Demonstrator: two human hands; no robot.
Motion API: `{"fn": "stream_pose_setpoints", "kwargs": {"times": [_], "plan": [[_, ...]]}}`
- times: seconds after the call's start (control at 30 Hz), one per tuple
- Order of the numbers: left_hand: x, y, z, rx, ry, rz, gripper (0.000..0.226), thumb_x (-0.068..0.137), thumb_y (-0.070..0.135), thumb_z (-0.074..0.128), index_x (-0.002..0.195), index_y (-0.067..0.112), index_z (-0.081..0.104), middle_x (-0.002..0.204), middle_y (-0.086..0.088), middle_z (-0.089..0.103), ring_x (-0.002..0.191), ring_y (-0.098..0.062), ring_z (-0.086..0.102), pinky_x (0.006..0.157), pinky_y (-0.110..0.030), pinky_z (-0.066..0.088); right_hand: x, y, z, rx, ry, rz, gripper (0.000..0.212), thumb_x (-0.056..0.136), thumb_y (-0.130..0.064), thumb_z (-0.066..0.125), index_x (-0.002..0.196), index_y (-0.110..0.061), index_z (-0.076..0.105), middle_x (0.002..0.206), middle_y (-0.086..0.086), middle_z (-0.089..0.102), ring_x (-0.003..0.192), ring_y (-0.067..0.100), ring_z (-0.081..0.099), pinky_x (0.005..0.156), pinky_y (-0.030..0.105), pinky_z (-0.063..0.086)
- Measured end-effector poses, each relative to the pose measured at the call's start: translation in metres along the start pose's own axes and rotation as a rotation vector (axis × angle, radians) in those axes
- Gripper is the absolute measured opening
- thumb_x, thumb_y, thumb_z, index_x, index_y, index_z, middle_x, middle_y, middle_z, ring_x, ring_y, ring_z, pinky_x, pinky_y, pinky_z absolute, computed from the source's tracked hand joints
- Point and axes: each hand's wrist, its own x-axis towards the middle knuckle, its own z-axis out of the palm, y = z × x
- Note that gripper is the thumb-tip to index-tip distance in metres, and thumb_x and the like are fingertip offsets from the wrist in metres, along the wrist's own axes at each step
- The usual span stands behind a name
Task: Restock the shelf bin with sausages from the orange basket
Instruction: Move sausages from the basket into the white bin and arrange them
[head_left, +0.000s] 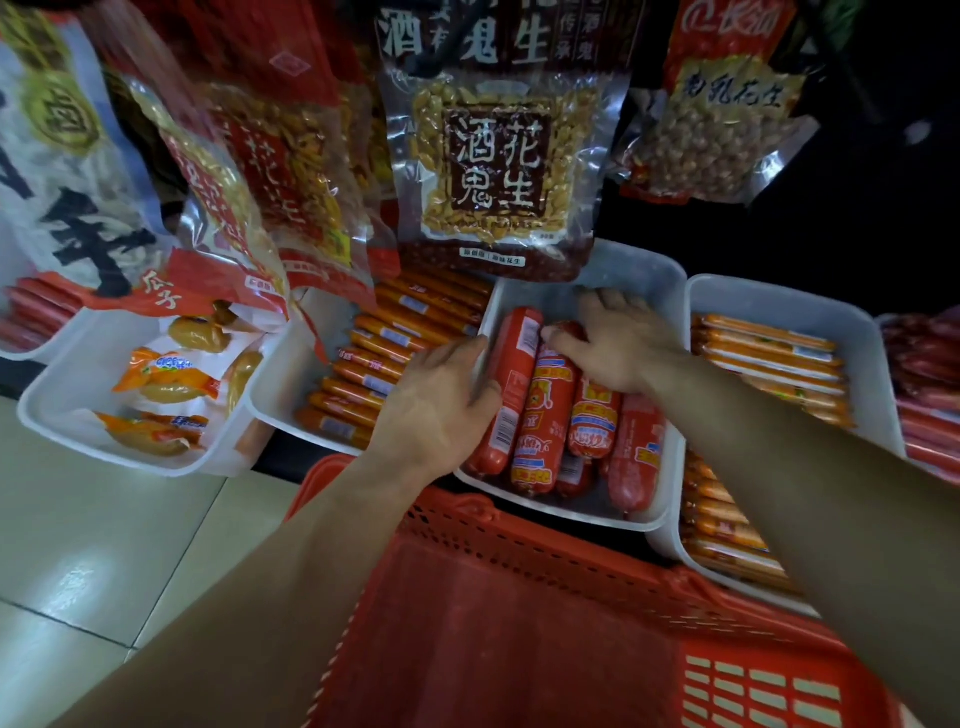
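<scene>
- Head view: a white bin (571, 512) sits on the shelf at centre, holding thick red sausages (545, 421) laid side by side, lengthwise front to back.
- Left hand (441, 405): over the bin's left wall, fingers bent against the left sausage (511, 384), which lies tilted on edge with its barcode up. The thumb is hidden, so a grip cannot be confirmed.
- Right hand (618, 345): palm down over the back ends of the sausages, fingers fairly straight and reaching toward the bin's rear wall, thumb spread and touching one sausage end. It clamps nothing.
- The hands are apart, with the left sausage between them.
- Orange basket (519, 623): nearest the camera, below and in front of the bin, its perforated rim under the bin's front edge.
- Left bin (291, 384): just beside the centre bin, stacked with thin orange sticks (374, 364).
- Right bin (779, 296): stacked with similar thin sticks.
- Far-left bin (47, 415): holds orange-and-white snack packets (166, 379).
- Peanut bags (498, 171) hang above the bins, the centre one overlapping the centre bin's rear edge.
- Pale tiled floor (104, 545) at lower left.
</scene>
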Motion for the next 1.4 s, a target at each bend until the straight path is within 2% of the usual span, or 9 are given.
{"fn": "stream_pose_setpoints", "kwargs": {"times": [0.13,0.27,0.43,0.5,0.63,0.8,0.97,1.23,1.4], "plan": [[0.001,0.009,0.01,0.143,0.014,0.131,0.068,0.089,0.048,0.051,0.15,0.02,0.04,0.156,0.0,0.038,0.141,-0.022,0.035,0.115,-0.039,0.034,0.001,0.012,-0.007,0.091,-0.088,0.092,0.089,0.086,-0.083,0.03,0.155,-0.026,0.028,0.161,0.01,0.029,0.14,0.031,0.042,0.106,0.039,0.038],[0.002,0.021,0.021,0.193,-0.14,0.163,0.074,0.092,0.057,0.051,0.155,0.026,0.026,0.165,0.003,0.015,0.151,-0.017,0.014,0.122,-0.041,0.017,-0.002,0.008,-0.013,0.122,-0.077,0.069,0.084,0.09,-0.078,0.034,0.155,-0.024,0.031,0.159,0.006,0.036,0.141,0.028,0.041,0.104,0.037,0.037],[0.005,0.015,0.025,0.239,-0.232,0.176,0.075,0.095,0.06,0.045,0.157,0.027,0.02,0.166,0.005,-0.007,0.152,-0.012,-0.005,0.124,-0.038,-0.002,-0.004,0.017,-0.007,0.114,-0.048,0.043,0.077,0.081,-0.084,0.032,0.127,-0.029,0.061,0.13,0.003,0.065,0.118,0.025,0.059,0.091,0.037,0.047],[0.006,0.014,0.026,0.221,-0.248,0.17,0.075,0.095,0.059,0.046,0.157,0.027,0.019,0.166,0.006,-0.008,0.152,-0.011,-0.007,0.124,-0.037,-0.004,-0.012,0.02,0.001,0.038,0.027,-0.027,0.07,0.086,-0.079,0.028,0.122,-0.029,0.063,0.124,0.003,0.067,0.114,0.025,0.06,0.083,0.036,0.047],[0.005,0.014,0.026,0.207,-0.237,0.165,0.07,0.097,0.054,0.046,0.157,0.029,0.02,0.166,0.008,-0.008,0.152,-0.01,-0.006,0.123,-0.034,-0.006,-0.012,0.017,0.002,-0.002,-0.041,-0.051,0.077,0.089,-0.079,0.022,0.139,-0.029,0.051,0.143,0.004,0.055,0.128,0.026,0.053,0.096,0.039,0.045],[0.006,0.013,0.027,0.214,-0.239,0.172,0.07,0.097,0.055,0.045,0.157,0.029,0.02,0.166,0.007,-0.008,0.152,-0.01,-0.006,0.122,-0.033,-0.006,0.001,0.011,-0.009,0.01,-0.183,-0.001,0.084,0.081,-0.09,0.021,0.128,-0.033,0.062,0.131,0.002,0.065,0.116,0.024,0.06,0.087,0.035,0.044],[0.007,0.011,0.026,0.212,-0.262,0.178,0.072,0.097,0.056,0.045,0.157,0.029,0.018,0.165,0.01,-0.01,0.151,-0.009,-0.009,0.123,-0.035,-0.006,-0.004,0.018,-0.002,-0.029,-0.057,-0.082,0.083,0.082,-0.089,0.019,0.118,-0.03,0.066,0.121,0.002,0.069,0.11,0.023,0.062,0.085,0.035,0.047],[0.006,0.013,0.024,0.238,-0.284,0.161,0.071,0.098,0.056,0.042,0.158,0.03,0.013,0.164,0.009,-0.015,0.151,-0.009,-0.013,0.123,-0.036,-0.007,-0.011,0.02,0.001,-0.101,-0.004,-0.122,0.086,0.083,-0.086,0.011,0.125,-0.028,0.058,0.121,0.006,0.068,0.112,0.026,0.061,0.088,0.038,0.048],[0.007,0.015,0.025,0.242,-0.289,0.163,0.072,0.098,0.055,0.042,0.158,0.029,0.012,0.164,0.007,-0.016,0.151,-0.01,-0.013,0.123,-0.035,-0.008,-0.005,0.023,-0.002,-0.036,-0.078,-0.125,0.084,0.085,-0.085,0.015,0.139,-0.031,0.048,0.138,0.002,0.059,0.121,0.024,0.058,0.093,0.039,0.048]]}}
